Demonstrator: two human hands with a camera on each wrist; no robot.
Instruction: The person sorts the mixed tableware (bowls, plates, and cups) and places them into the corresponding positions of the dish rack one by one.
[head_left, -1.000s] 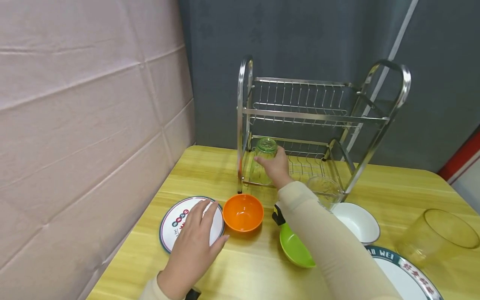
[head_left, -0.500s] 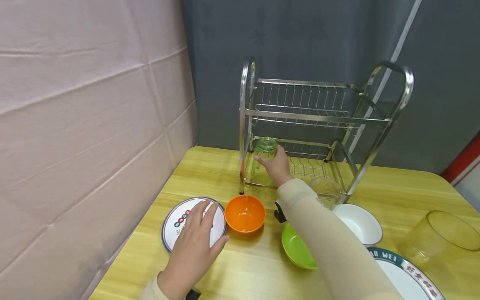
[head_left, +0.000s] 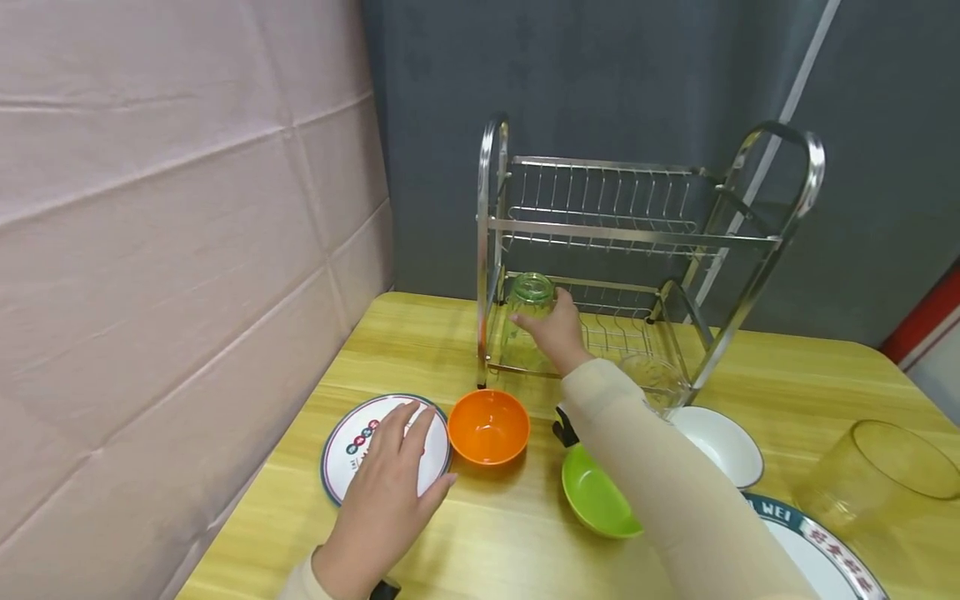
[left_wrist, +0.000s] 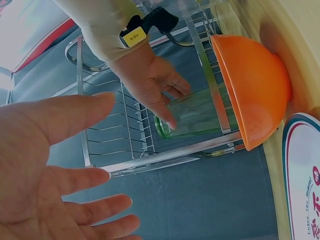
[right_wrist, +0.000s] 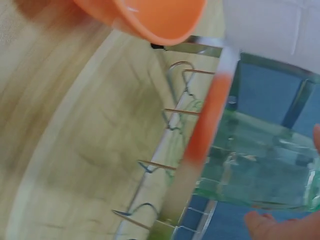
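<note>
Right hand (head_left: 557,332), fingers wrapped round green glass (head_left: 528,321), I seat it inverted on rack (head_left: 622,242) lower tier for draining; left hand (head_left: 390,492) flat, fingers relaxed, steadying plate (head_left: 341,446) on desk (head_left: 487,542).

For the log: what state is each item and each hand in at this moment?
green glass: upside down in the rack's lower tier, gripped
right hand: holds the green glass
left hand: flat on the small plate
orange bowl: upright, empty
green bowl: upright, empty
dish rack: upper tier empty

right hand (head_left: 558,329) gripping green glass (head_left: 527,321) in dish rack (head_left: 637,242), left hand (head_left: 386,496) on plate (head_left: 348,437)
</note>
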